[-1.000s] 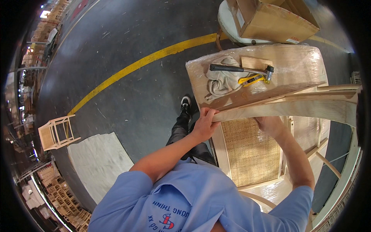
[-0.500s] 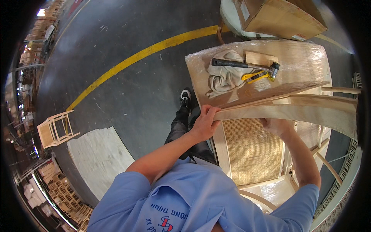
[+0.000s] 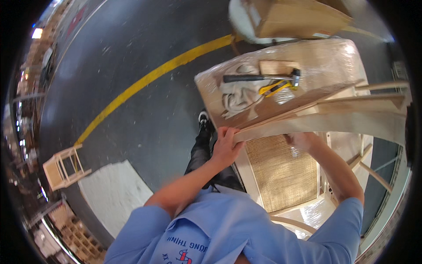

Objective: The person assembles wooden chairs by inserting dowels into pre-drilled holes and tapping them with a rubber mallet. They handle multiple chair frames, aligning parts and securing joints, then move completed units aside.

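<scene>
My left hand (image 3: 226, 148) is closed round the left end of a curved pale wooden chair rail (image 3: 312, 122), with the fingers over its top edge. Below that rail, my right hand (image 3: 304, 141) has its fingers curled close to its lower edge. The rail partly hides those fingers, so what they hold cannot be made out. Directly under both hands lies a woven cane panel (image 3: 283, 171) set in a light wooden chair frame (image 3: 249, 176). More slats and legs of the chair extend to the right.
Beyond the rail, a plastic-wrapped tabletop (image 3: 327, 57) bears a black-handled hammer (image 3: 246, 78), a yellow cutter (image 3: 274, 88), a crumpled cloth (image 3: 239, 99) and a wood block (image 3: 279, 67). A cardboard box (image 3: 299, 20) stands behind. A small chair (image 3: 66, 167) and a pale sheet (image 3: 115, 193) are on the floor at left.
The whole view has shifted, so the table and its tools appear farther left and slightly higher. Both hands stay at the rail in nearly the same places on it.
</scene>
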{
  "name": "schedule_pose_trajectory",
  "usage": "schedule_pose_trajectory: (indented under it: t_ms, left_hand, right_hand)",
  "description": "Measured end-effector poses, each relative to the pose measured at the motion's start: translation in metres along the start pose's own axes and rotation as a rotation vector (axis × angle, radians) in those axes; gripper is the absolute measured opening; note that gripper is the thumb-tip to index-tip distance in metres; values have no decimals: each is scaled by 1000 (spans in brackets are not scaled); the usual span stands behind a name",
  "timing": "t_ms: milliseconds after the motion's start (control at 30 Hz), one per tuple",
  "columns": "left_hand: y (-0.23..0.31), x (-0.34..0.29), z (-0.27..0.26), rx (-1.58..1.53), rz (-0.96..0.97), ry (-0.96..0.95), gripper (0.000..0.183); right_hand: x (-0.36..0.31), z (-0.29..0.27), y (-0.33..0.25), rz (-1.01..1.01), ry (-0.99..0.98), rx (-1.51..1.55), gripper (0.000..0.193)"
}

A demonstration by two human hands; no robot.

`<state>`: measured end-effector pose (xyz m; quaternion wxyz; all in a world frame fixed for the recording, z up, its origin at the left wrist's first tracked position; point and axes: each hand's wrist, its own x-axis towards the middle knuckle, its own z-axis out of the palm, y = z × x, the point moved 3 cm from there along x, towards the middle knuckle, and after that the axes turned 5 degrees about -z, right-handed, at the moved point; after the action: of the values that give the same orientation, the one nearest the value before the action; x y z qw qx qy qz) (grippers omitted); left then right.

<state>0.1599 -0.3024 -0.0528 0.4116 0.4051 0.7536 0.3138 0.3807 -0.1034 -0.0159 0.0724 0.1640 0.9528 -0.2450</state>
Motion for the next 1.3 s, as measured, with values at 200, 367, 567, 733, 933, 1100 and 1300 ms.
schedule_pose_trajectory:
  t_ms: [200,367,567,733,933,1100,1300]
  left_hand:
    - [5,0,3,59,99,90,44]
    - [5,0,1,72,103,57,46]
    - [1,5,-7,151,203,-42,49]
    - [11,32,-54,92,-41,-420,47]
    - [91,124,-51,67,-28,-550,20]
    - [159,181,23,108,80,-827,20]
    - [195,175,91,135,14,-1054,26]
  right_hand:
    - [11,-27,-21,-226,105,-6,41]
    - [9,-37,-38,-168,481,75,37]
    - [-35,-38,-74,207,596,173,18]
    - [-51,10,-88,851,918,681,20]
    - [-27,38,-100,1085,1101,868,25]
    - [-5,29,-99,1223,1189,834,31]
    - [7,29,-97,1358,1171,716,38]
